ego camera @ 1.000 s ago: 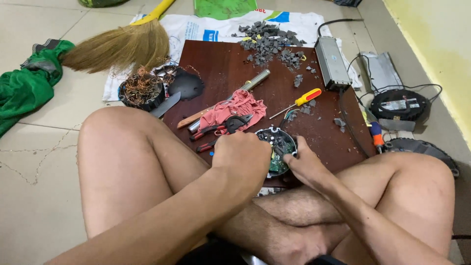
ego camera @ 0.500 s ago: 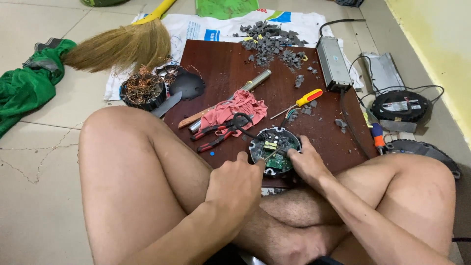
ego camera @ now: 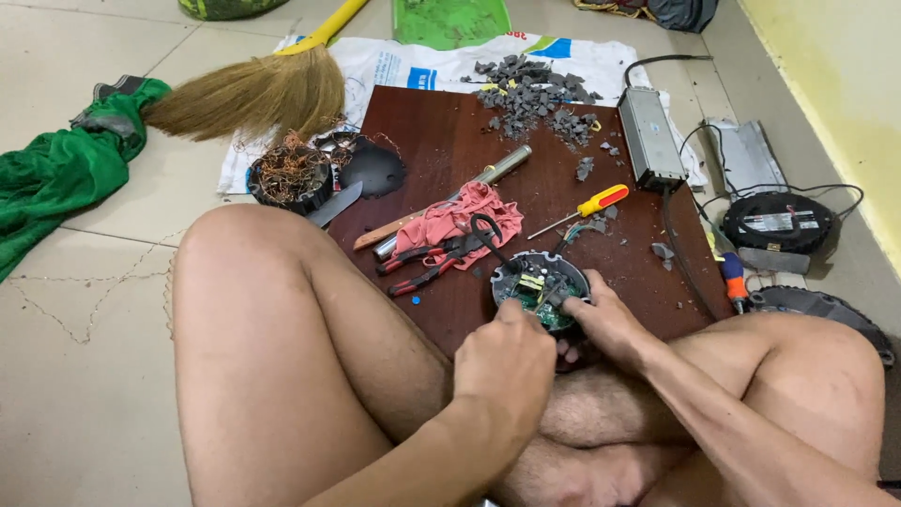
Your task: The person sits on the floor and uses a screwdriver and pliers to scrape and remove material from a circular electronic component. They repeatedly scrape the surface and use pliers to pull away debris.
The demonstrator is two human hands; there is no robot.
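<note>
The left hand [ego camera: 507, 361] is curled into a loose fist at the near edge of the round black casing [ego camera: 542, 289], knuckles up; its fingertips are hidden, so whether it pinches anything cannot be told. The right hand [ego camera: 605, 324] is partly closed around the casing's near right side, thumb on the rim, steadying it. The casing sits at the near edge of the dark brown board [ego camera: 450, 160] on the floor, open on top, with a green circuit board and yellow parts showing inside.

Just left of the casing lie red-handled pliers [ego camera: 427, 266], half on a pink rag [ego camera: 460, 218]. Under the rag run a wooden-handled tool [ego camera: 385, 233] and a metal rod [ego camera: 502, 167]. Right of the rag and beyond the casing lies a yellow-handled screwdriver [ego camera: 587, 207].

Further back on the board is a heap of grey broken bits [ego camera: 530, 94], with a long grey metal box [ego camera: 648, 136] to the casing's far right. Off the board's left edge stands a black ring of copper wire [ego camera: 291, 174], next to a knife blade [ego camera: 333, 202]. Beyond it lie a broom [ego camera: 249, 94] and, far left, green cloth [ego camera: 56, 174]. Right of the board sits a black round unit [ego camera: 777, 221].
</note>
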